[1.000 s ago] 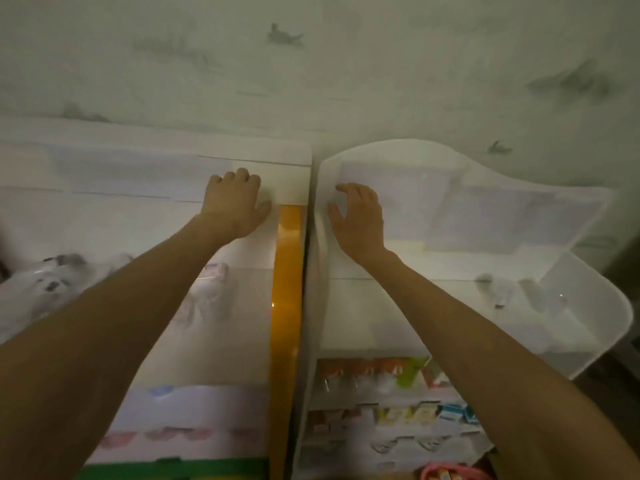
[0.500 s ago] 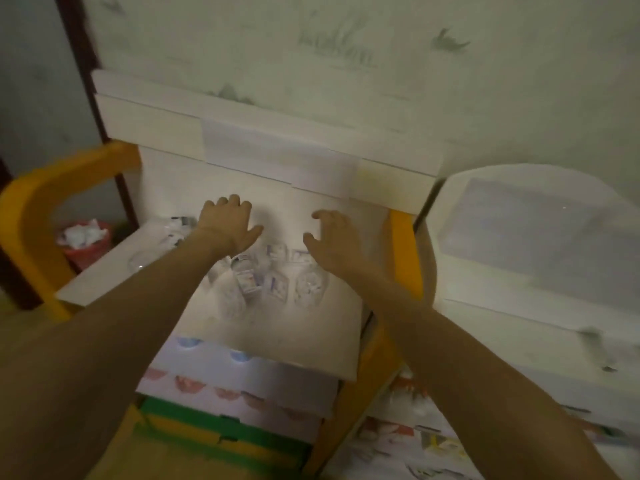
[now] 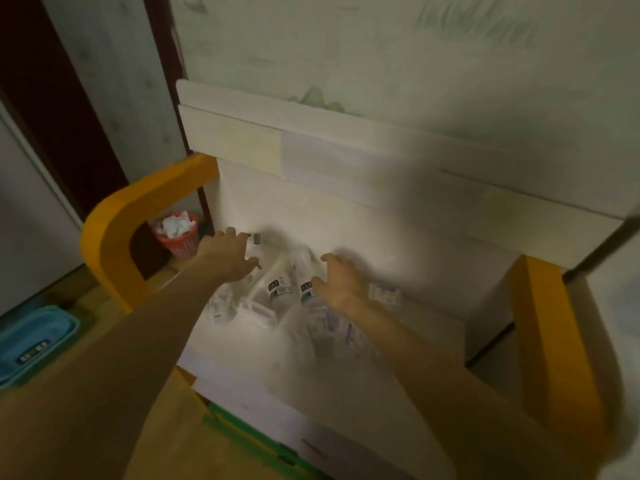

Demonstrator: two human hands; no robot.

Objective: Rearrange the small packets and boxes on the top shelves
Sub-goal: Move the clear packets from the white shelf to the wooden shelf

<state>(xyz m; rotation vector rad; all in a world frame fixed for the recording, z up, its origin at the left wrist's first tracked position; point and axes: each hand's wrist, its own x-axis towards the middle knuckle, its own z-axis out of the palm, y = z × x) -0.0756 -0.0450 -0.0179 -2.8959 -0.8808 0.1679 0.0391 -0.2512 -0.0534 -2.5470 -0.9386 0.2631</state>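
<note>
I see both of my bare arms reaching out over the white top shelf [image 3: 408,271] of a display stand with thick orange side frames [image 3: 114,230]. A loose cluster of small clear plastic packets and little white boxes [image 3: 277,289] lies on that shelf, between and under my hands, towards its left half. My left hand [image 3: 230,256] hovers palm down at the cluster's left edge, fingers spread and loosely bent, fingertips near a small dark-labelled packet [image 3: 256,238]; I cannot tell whether they touch it. My right hand [image 3: 341,280] sits over the right side of the cluster, fingers spread and slightly curled, holding nothing that I can make out. One flat white packet [image 3: 382,294] lies just beside its wrist. The picture is blurred, so labels are unreadable. Left of the stand, a red mesh bin with white crumpled paper [image 3: 176,233] stands on the floor, and a turquoise plastic basket [image 3: 31,341] sits nearer me.
</note>
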